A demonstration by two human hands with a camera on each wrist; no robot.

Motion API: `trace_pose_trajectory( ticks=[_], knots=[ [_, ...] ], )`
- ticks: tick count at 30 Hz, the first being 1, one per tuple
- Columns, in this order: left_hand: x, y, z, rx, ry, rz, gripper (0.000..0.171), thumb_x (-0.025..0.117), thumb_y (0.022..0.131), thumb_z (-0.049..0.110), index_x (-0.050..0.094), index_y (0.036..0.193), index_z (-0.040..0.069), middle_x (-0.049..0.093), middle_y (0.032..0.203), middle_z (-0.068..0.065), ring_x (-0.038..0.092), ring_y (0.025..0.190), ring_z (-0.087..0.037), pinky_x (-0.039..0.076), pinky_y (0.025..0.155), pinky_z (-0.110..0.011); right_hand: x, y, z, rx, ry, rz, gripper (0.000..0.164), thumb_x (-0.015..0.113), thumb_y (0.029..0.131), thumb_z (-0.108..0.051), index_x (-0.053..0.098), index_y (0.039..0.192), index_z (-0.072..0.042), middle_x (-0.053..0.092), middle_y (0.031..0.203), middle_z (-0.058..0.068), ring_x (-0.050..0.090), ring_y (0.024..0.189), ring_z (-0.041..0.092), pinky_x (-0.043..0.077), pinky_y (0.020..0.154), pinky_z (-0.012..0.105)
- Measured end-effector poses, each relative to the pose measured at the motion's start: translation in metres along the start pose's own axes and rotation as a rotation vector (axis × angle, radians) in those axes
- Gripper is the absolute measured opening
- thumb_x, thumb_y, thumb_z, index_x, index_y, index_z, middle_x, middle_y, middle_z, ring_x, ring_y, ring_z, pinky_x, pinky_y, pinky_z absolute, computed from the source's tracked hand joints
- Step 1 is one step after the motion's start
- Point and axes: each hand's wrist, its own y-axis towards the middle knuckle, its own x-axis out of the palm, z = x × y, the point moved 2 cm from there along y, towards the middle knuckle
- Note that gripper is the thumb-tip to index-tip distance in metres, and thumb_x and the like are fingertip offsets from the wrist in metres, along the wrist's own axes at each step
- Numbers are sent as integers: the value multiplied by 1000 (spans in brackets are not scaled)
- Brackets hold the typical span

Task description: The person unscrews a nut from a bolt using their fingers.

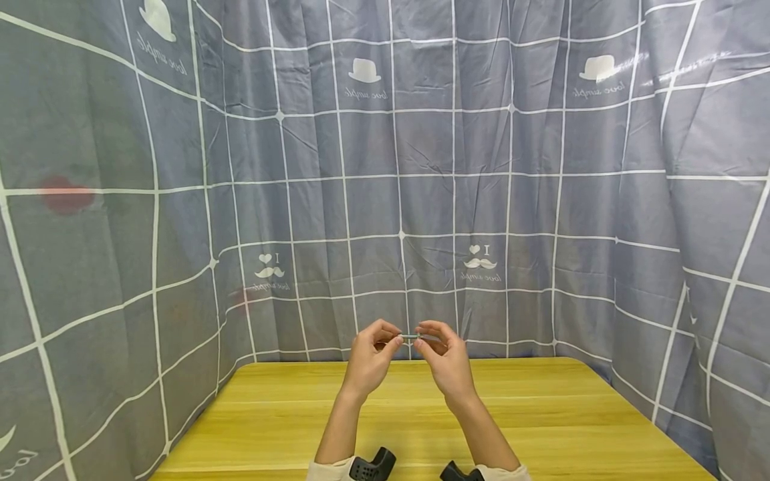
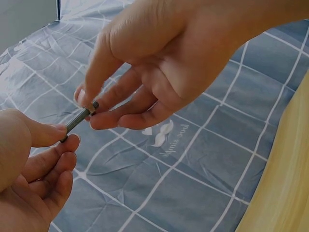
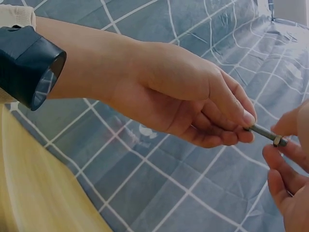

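Grey threaded metal bolt (image 2: pixel 77 121), toward six o'clock in head view, fingertip-pinched by left hand (image 1: pixel 368 361) at nine-o'clock end and, about brass-coloured hexagonal metal nut (image 3: pixel 277 140), by right hand (image 1: pixel 448 364); apparently threading, next calling for nut rotation.

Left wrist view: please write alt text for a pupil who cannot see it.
A left hand at lower left pinches a threaded bolt, and the right hand, from upper right, has its fingertips at the nut near the bolt's far end. Behind hangs a grey-blue curtain with white lines; a yellow table shows at right.
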Motion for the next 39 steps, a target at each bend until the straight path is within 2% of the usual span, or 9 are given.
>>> trace_pose_trajectory(
  ticks=[4,9,14,17,22,26,31,36,39],
  knots=[
    [0,0,1,2,5,0,4,67,95,-10,67,99,-11,71,90,-22,66,79,-33,51,70,-28,0,0,-2,-2,45,17,35,68,98,2,60,133,-2,64,122,19,66,110,36,53,90,29],
    [0,0,1,-4,7,-4,4,67,95,-9,67,99,-11,71,90,-23,66,80,-35,51,71,-28,0,0,-2,0,18,28,34,68,100,-3,60,134,-1,64,125,17,64,114,37,53,92,31],
    [0,0,2,0,14,-8,4,67,96,-8,67,99,-11,71,91,-20,66,82,-37,52,72,-31,0,0,4,69,-60,39,25,66,104,-18,69,118,3,70,106,13,67,98,30,55,87,37],
    [0,0,1,0,17,-10,4,66,96,-8,67,99,-11,71,91,-20,66,82,-37,52,72,-32,0,0,5,77,-49,35,23,65,105,-17,71,111,5,71,96,14,68,92,29,56,88,40],
    [3,2,-19,-24,20,3,4,67,97,-7,68,100,-6,72,89,-13,65,80,-32,49,69,-29,-1,0,4,40,-35,15,16,68,101,-5,71,115,2,70,110,15,69,98,24,54,89,35],
    [4,5,-35,-14,26,-6,3,68,98,-3,69,101,-4,72,90,-11,65,81,-29,50,69,-28,-1,0,2,33,5,0,25,68,99,0,67,124,0,65,122,20,66,108,31,53,90,32],
    [4,6,-43,-10,17,-21,6,70,99,4,70,101,-1,72,92,-9,67,84,-29,52,72,-30,0,0,-2,23,60,8,39,68,100,-4,57,138,-3,62,127,20,61,118,37,52,93,30],
    [5,6,-38,-30,24,-14,4,68,98,-2,70,101,-4,72,93,-13,68,86,-33,52,73,-31,-1,0,0,46,9,39,38,68,102,-12,59,137,-2,63,127,16,65,111,33,53,90,32],
    [5,4,-25,-31,21,-15,4,66,97,-7,68,100,-7,71,93,-18,67,84,-36,52,73,-32,-1,0,2,102,-53,40,33,68,103,-22,65,127,1,69,113,12,68,98,27,54,84,32]
  ],
)
